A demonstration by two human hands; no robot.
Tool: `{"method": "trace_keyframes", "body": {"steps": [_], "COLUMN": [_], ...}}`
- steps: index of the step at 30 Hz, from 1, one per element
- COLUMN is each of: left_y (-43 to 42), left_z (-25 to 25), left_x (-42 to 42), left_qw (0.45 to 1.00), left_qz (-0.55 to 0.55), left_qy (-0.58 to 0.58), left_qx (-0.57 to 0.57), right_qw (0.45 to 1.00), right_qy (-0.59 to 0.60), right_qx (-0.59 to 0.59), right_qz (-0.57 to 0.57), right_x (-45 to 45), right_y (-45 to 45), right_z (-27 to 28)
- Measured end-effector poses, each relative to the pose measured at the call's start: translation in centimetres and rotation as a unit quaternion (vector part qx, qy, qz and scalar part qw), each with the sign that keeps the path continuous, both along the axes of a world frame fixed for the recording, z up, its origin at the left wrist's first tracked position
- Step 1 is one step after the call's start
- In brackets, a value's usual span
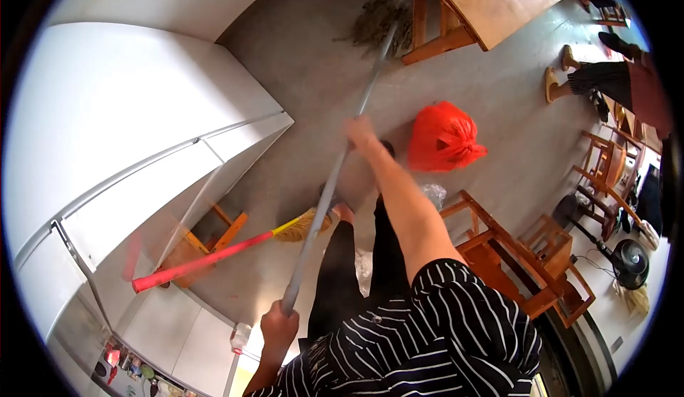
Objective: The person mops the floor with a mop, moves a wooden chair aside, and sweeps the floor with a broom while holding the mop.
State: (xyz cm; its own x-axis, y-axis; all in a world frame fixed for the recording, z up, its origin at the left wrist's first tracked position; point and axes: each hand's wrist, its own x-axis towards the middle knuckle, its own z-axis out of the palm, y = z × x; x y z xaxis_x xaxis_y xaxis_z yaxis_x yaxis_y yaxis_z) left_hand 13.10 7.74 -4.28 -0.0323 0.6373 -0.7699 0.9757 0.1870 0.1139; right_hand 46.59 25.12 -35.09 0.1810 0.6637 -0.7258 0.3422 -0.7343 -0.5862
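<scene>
A long grey pole [324,208] runs from low in the view up to a bushy broom head [381,25], which rests on the floor beside the wooden table's leg. My left hand [279,324] is wrapped round the pole's near end. Farther up, my right hand [362,133] grips the same pole; it is slightly blurred. To the right of the pole a tied red plastic bag [445,139] sits on the floor. A second broom with a red handle [214,258] and straw head [306,227] lies left of the pole.
A wooden table [499,1] stands at the top right, white cabinets [135,112] at the left. Wooden chairs [499,261] and a black fan [630,263] are at the right. Another person [605,83] stands at the far right. Clear plastic [433,194] lies near the red bag.
</scene>
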Motion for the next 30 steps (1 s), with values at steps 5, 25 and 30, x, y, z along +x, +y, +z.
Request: {"method": "trace_keyframes", "body": {"steps": [5,25,30], "left_y": [-2.7,-15.9,-5.1], "left_z": [1.2,9.8,2.1], "left_x": [-2.3,-15.9,-3.1], "left_qw": [0.998,0.931,0.980], "left_qz": [0.029,0.048,0.174], "left_qy": [0.040,0.235,0.070], "left_qx": [-0.039,-0.276,-0.068], "right_qw": [0.945,0.981,0.955], "right_qy": [0.084,0.155,0.238], "right_qx": [-0.017,-0.029,-0.055], "right_qz": [-0.317,-0.118,-0.166], "right_x": [-4.4,-20.9,-8.3], "right_y": [-3.6,-17.1,-1.3], "right_z": [0.6,5.6,-0.3]}}
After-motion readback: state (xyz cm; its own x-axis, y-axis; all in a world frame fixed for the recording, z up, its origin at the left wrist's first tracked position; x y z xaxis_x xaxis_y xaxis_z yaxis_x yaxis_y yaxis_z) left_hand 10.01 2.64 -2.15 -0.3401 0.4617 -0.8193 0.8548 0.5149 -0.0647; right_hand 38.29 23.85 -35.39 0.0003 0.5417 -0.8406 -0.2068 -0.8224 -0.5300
